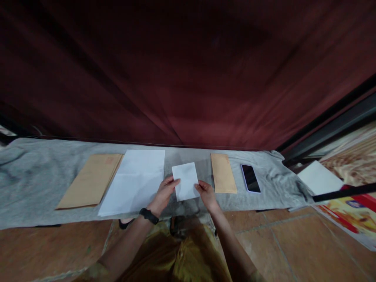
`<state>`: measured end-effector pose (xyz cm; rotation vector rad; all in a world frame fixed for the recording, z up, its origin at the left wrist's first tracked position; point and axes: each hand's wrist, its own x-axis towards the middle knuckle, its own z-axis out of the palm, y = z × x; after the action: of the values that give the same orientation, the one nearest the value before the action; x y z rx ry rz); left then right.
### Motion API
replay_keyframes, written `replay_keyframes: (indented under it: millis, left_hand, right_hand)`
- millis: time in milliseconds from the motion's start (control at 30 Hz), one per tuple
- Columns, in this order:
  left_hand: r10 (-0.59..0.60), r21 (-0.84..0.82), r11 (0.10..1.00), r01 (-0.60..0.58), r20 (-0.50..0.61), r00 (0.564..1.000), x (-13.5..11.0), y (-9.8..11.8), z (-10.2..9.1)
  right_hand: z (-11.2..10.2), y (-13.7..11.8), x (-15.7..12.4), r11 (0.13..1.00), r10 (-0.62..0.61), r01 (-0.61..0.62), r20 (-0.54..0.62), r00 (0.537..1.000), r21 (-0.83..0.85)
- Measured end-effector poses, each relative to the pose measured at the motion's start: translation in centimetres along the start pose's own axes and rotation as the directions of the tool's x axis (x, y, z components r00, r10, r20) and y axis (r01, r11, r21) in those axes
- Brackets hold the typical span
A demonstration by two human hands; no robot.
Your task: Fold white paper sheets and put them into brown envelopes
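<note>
A small white sheet of paper (186, 180), perhaps folded, is held up between my two hands over the grey cloth. My left hand (165, 191) pinches its left edge, thumb on top, with a dark band on the wrist. On the opposite edge, my right hand (206, 192) grips it the same way. The fingers behind the paper are hidden. Large white sheets (136, 176) lie just left of my left hand. A small stack of brown envelopes (223, 173) lies close to my right hand, on its far right side.
Larger brown envelopes (86, 182) lie left of the white sheets. A phone (250, 178) with a pale purple case rests at the right. Grey cloth (35, 176) covers the long surface, with a dark red curtain (188, 78) behind. A colourful box (355, 215) stands at lower right.
</note>
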<state>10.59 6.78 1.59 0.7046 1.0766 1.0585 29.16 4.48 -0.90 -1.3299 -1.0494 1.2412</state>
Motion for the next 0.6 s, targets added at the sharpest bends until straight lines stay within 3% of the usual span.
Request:
replay_keyframes:
  millis: [133,267,467,600]
  left_hand:
    - [0.053,0.1,0.994,-0.044,-0.088,0.995,0.6,-1.1,-0.4]
    - [0.1,0.154,0.985,-0.078,-0.138,0.985,1.4,-1.8,-0.6]
    - [0.108,0.224,0.972,-0.071,-0.156,0.982,1.6,-2.4,-0.4]
    - [0.079,0.269,0.962,-0.048,-0.104,0.991,1.0,-2.9,-0.3]
  right_hand:
    - [-0.2,0.9,-0.1,0.995,0.1,-0.1,-0.029,0.995,0.005]
    - [-0.4,1.7,-0.6,0.988,0.153,-0.152,0.03,0.988,-0.027]
    - [-0.9,2.4,-0.8,0.98,0.133,-0.137,-0.037,0.99,-0.141]
    - [-0.7,2.7,-0.7,0.983,0.162,-0.168,-0.081,0.983,-0.074]
